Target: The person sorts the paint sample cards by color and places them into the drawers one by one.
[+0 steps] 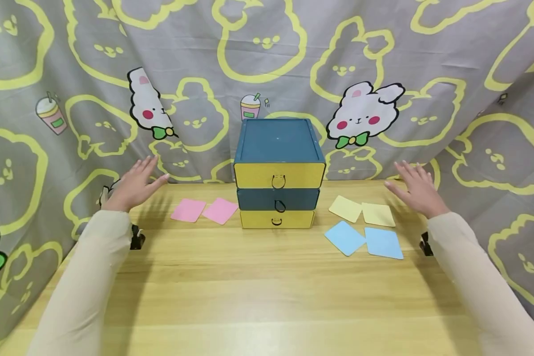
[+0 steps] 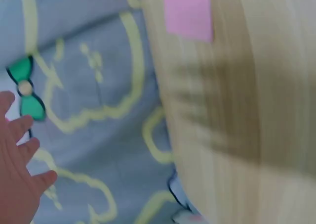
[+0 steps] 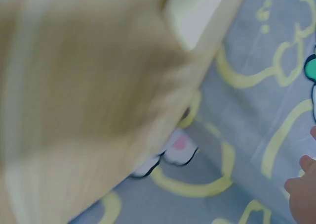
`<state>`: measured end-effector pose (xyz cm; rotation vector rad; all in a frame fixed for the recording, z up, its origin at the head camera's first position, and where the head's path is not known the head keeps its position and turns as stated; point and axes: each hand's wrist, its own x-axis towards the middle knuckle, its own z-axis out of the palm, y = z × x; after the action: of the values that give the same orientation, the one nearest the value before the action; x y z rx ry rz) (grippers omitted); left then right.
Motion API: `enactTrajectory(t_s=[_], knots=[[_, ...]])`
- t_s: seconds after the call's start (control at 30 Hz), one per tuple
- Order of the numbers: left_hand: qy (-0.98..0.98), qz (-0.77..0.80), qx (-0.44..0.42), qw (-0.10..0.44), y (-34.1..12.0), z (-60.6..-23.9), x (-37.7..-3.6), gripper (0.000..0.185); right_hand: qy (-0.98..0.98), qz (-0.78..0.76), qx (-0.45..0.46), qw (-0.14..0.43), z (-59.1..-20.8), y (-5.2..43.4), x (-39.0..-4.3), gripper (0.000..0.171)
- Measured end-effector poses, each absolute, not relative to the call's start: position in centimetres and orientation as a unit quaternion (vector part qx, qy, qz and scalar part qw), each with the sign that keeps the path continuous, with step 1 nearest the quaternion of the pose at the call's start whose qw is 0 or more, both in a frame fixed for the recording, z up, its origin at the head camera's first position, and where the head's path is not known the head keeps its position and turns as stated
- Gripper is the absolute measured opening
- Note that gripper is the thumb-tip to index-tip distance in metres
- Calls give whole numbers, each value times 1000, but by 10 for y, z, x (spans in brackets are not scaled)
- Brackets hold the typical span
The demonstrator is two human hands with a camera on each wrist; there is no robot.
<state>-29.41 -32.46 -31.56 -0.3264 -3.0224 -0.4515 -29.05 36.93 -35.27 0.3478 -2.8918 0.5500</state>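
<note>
Both hands are raised over the table's sides with fingers spread and nothing in them. My left hand (image 1: 134,186) is nearest to two pink square cards (image 1: 188,210), which lie left of a small drawer box (image 1: 276,141). The box has a dark blue top and three stacked drawers, yellow, blue and yellow, each with a dark loop handle (image 1: 278,182). On the other side my right hand (image 1: 417,190) is closest to two pale yellow cards (image 1: 378,214). Two light blue cards (image 1: 383,243) lie just in front of those. All drawers appear pushed in.
A grey curtain (image 1: 285,64) with yellow bear outlines hangs behind and around the wooden table (image 1: 267,287). Small black clips (image 1: 137,238) sit by the table's left and right edges, close to the sleeves. The drawer box stands near the back edge.
</note>
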Motion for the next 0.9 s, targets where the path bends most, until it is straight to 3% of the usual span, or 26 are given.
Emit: enactTrajectory(t_s=[0.37,0.67,0.9], knots=[[-946,-270,-160,85,-255,-299,-282,76,-937,318,135,47,-321,313,-310,70],[-915,-340,-184,114,-196,-282,-244,75,-890,433,142,6,-302,263,-329,66],[-877,-374,-220,205,-155,-273,-214,74,-865,479,147,-27,-288,225,-340,69]])
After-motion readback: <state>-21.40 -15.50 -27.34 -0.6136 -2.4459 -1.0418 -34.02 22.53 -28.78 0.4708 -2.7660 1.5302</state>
